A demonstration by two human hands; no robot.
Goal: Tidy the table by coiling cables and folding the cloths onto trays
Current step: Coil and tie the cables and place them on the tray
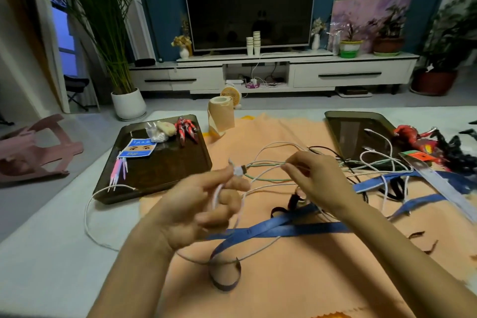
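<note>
My left hand [201,204] holds a white cable [87,217] near its plug, fingers curled round it above the orange cloth [296,279]. My right hand [317,178] pinches the white and green strands to the right of the plug. The white cable loops out left past the left tray [157,175] and back under my left wrist. More white and black cables [382,160] tangle over the right tray [343,124]. A blue strap [271,230] lies across the cloth under my hands.
The left tray carries a blue packet [138,150], pink sticks, a small bag and a red toy figure [185,129]. A roll of tape [220,119] stands behind the cloth. Red and black toy figures [426,142] and a ruler [438,183] lie at the right.
</note>
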